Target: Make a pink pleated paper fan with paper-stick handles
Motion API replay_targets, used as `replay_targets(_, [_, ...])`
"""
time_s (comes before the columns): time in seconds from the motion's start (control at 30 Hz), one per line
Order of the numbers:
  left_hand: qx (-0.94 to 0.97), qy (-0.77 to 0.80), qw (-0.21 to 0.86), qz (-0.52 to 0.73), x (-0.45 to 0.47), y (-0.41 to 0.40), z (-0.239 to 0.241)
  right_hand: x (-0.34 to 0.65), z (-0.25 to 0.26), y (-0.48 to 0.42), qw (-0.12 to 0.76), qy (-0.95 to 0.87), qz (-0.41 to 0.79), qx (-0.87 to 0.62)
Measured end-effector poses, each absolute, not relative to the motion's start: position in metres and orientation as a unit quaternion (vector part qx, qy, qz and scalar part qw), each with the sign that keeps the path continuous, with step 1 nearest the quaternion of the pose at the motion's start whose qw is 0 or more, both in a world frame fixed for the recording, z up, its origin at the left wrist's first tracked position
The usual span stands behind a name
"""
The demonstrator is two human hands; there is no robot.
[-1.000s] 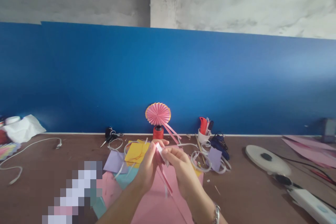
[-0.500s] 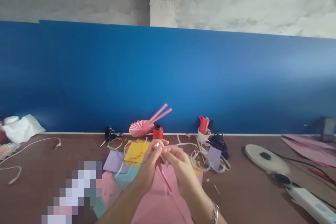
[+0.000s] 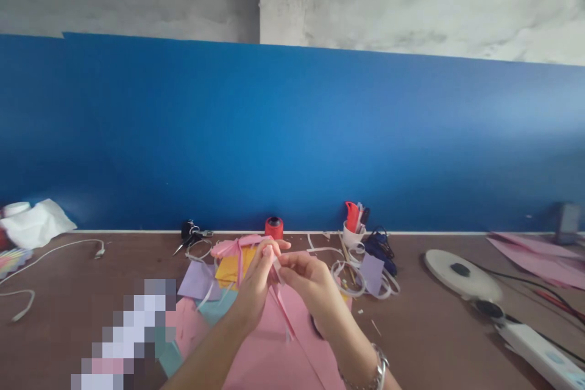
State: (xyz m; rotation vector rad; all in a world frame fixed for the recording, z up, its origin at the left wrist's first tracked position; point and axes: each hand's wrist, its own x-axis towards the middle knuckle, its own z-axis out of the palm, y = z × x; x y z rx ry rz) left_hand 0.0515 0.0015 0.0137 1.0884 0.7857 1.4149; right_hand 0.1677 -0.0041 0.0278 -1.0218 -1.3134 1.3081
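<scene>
My left hand is closed around a pink paper craft piece, whose pleated part juts out behind it to the left. Narrow pink paper strips hang from that part over a yellow sheet. Close to my left thumb, the fingertips of my right hand pinch a small white strip. Below both hands a folded pink strip slants down over a large pink sheet. My fingers hide where the pieces meet.
A red thread spool stands behind the hands. To its right are a white pen cup and white tape loops. Keys lie at the left. A round whitish device and a power strip occupy the right side.
The pleated pink piece has tipped down from upright, and its strips now hang instead of pointing up. A white strip shows more clearly between my hands. A dark rounded object appears beside my right wrist.
</scene>
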Motion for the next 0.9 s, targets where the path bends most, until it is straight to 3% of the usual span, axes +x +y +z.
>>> replay_targets(0.23, [0.481,0.321,0.582,0.572,0.048,0.005,0.008,0.169,0.022,-0.002,0.473,-0.591,0.482,-0.441])
replay_targets(0.9, [0.449,0.275,0.651,0.546,0.045,0.006,0.011,0.171,0.022,0.001,0.441,-0.588,0.483,-0.476])
